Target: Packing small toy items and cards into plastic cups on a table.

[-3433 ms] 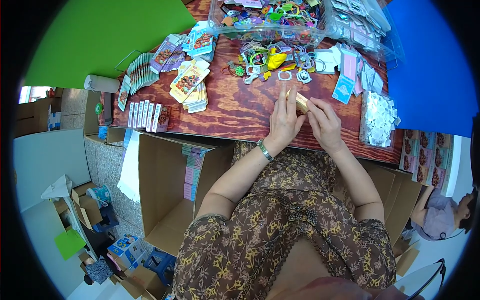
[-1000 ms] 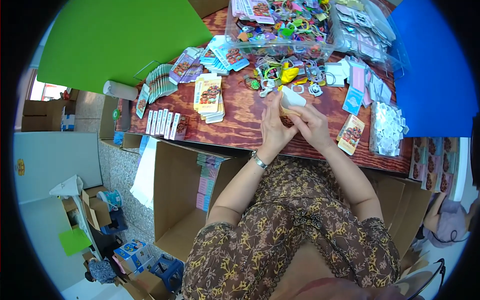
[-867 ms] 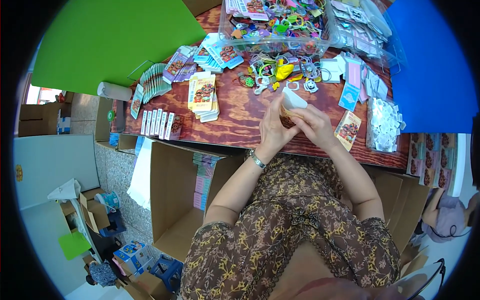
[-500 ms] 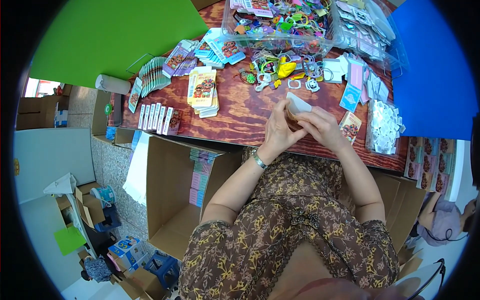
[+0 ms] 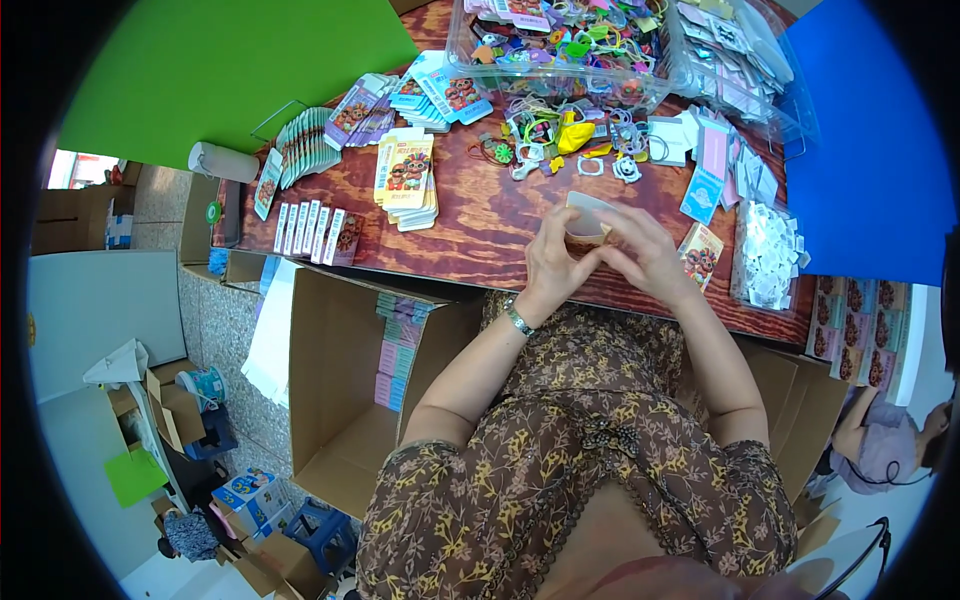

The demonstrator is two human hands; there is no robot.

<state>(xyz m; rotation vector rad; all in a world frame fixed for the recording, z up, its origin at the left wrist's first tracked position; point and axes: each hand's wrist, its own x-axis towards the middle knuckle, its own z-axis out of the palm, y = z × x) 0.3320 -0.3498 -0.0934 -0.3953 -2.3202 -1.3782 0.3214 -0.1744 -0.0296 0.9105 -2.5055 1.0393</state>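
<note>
Between both hands, over the table's near edge, is a small thin-card box [image 5: 588, 212] with its white inside facing up. My left hand [image 5: 553, 258] is closed on its left side. My right hand [image 5: 643, 256] grips the right side, its fingers bent over the rim. The box's lower part is hidden by my fingers. Just right of my right hand lies a small printed box [image 5: 702, 254]. Beyond the hands is a loose pile of small colourful trinkets and bands [image 5: 578, 138]. A stack of flat yellow cartons [image 5: 408, 178] lies to the left.
A row of small boxes [image 5: 318, 236] stands at the left table edge. Clear bins [image 5: 560, 72] of trinkets and packets are at the back. White packets fill a clear container [image 5: 768, 258] at right. An open cardboard box [image 5: 340, 400] sits below; another person [image 5: 880, 440] is far right.
The box between my hands has opened wider, showing more of its white inside. My right fingers have lifted and curled over its rim. Both hands stay in about the same place.
</note>
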